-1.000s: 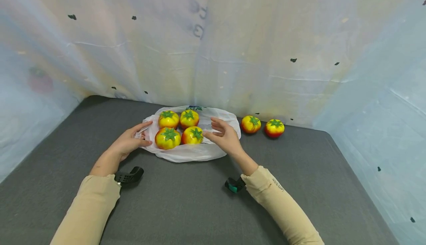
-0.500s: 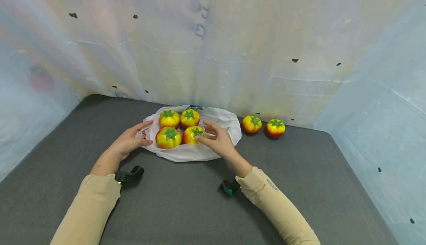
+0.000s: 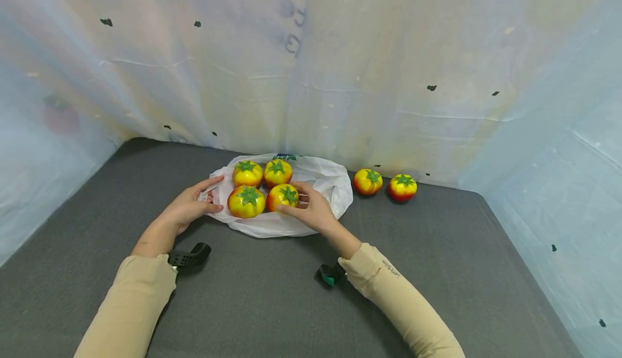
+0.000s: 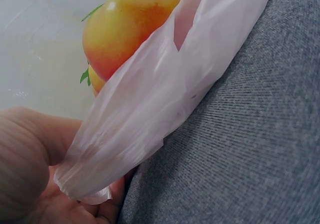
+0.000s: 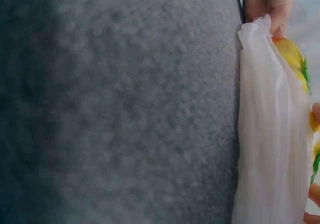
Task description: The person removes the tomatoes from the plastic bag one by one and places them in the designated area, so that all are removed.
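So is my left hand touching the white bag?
Touching. In the left wrist view, the left hand holds the white bag bunched between thumb and fingers.

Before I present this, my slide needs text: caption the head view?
Left hand grips a white bag holding four red-yellow fruits; right fingers around one; two lie outside.

Yellow runs into red on the fruits (image 3: 246,205), each crowned with a green star of leaves (image 3: 249,195). The bag (image 3: 272,228) is milky white — printed in blue and green. The table (image 3: 262,298) is dark grey (flecked lighter up close), the sleeves (image 3: 128,304) beige, the wrist straps (image 3: 187,259) black — one patched teal. Black spots (image 3: 431,87) dot the pale, yellow- and blue-tinged sheeting (image 3: 359,45).
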`<state>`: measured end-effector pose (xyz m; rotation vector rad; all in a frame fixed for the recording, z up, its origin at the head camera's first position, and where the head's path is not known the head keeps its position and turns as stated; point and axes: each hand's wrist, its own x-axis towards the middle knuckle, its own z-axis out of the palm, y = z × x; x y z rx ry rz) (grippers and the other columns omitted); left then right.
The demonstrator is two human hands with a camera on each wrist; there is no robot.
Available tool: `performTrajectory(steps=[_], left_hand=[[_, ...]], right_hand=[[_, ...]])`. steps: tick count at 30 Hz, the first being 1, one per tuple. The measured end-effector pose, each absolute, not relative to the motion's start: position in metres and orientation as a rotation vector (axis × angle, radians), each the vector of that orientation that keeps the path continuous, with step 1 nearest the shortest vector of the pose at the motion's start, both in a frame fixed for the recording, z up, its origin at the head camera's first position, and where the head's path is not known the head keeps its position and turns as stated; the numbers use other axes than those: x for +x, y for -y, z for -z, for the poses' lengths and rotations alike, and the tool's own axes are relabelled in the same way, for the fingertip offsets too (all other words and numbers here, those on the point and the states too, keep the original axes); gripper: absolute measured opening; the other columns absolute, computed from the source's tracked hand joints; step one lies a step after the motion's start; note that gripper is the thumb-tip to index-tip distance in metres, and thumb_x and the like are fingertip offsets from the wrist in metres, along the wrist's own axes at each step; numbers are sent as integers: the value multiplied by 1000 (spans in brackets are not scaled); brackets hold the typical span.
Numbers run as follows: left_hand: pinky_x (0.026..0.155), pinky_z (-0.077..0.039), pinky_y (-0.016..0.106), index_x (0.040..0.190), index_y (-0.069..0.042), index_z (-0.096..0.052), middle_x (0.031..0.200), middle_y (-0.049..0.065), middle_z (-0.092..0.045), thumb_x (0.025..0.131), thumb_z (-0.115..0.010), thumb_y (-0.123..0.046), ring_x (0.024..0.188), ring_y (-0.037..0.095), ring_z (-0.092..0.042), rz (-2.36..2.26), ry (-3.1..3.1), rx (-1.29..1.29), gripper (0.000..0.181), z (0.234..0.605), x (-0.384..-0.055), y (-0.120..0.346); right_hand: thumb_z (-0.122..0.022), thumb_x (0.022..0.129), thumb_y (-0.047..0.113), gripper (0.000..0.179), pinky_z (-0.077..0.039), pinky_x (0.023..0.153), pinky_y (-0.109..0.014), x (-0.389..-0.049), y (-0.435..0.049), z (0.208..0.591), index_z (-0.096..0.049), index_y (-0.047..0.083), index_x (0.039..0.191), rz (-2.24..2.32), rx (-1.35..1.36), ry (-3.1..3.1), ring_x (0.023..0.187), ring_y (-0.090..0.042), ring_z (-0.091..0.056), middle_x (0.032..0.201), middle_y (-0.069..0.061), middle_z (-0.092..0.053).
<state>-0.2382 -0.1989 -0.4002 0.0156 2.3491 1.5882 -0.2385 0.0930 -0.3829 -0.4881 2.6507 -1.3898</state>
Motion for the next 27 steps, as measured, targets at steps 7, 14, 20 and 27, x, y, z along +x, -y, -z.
performTrajectory(steps=[7, 14, 20, 27], left_hand=[[111, -7, 68, 154, -18, -19, 159, 25, 2, 86, -66, -7, 144, 48, 3, -1590, -2347, 20, 84, 401, -238, 199], [111, -6, 68, 154, -18, -19, 159, 24, 2, 86, -66, -7, 144, 47, 3, -1596, -2347, 28, 84, 402, -239, 200], [111, -6, 68, 154, -18, -19, 159, 25, 2, 86, -66, -7, 144, 47, 2, -1592, -2349, 30, 84, 402, -239, 199], [111, -8, 67, 154, -19, -18, 159, 26, 3, 86, -67, -9, 143, 48, 1, -1579, -2356, 45, 84, 401, -239, 202]], right_hand=[[-73, 83, 25, 62, -51, 94, -39, -237, -92, 382, -48, 9, 138, 1380, -468, -2659, 116, -31, -59, 135, -15, -55], [-75, 81, 27, 64, -52, 91, -41, -238, -93, 382, -50, 7, 137, 1361, -521, -2721, 110, -30, -59, 132, -14, -56], [-77, 79, 25, 66, -50, 91, -42, -237, -97, 379, -51, 6, 137, 1389, -514, -2742, 107, -29, -57, 128, -14, -56], [-78, 78, 26, 67, -49, 92, -43, -236, -105, 374, -52, 9, 137, 1360, -510, -2782, 106, -28, -53, 128, -14, -52]])
